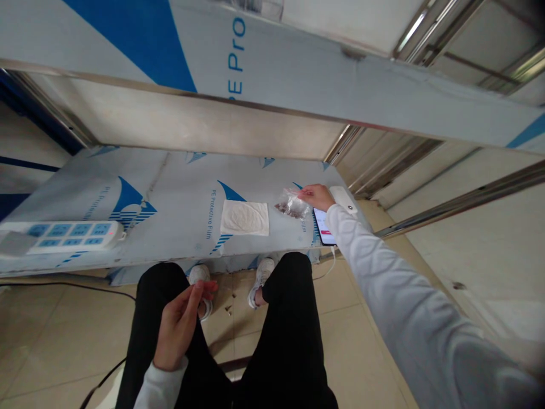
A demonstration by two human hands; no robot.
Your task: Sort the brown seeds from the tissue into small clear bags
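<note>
My right hand [317,196] reaches over the bench, its fingers closed at the top edge of a small clear plastic bag [293,203]. Small dark brownish pieces lie inside the bag; their kind is too small to tell. Above my thigh, off the front of the bench, is my left hand [181,321]. Its thumb presses against the fingers, and whatever may be between them is hidden. A folded white cloth or paper [244,218] lies flat on the bench, left of the bag.
The bench [179,187] is covered in printed protective film. A phone [323,227] with a lit screen and cable lies by my right wrist, beside a white device [343,199]. At left is a white power strip [70,236]. A film-covered beam [298,74] crosses above.
</note>
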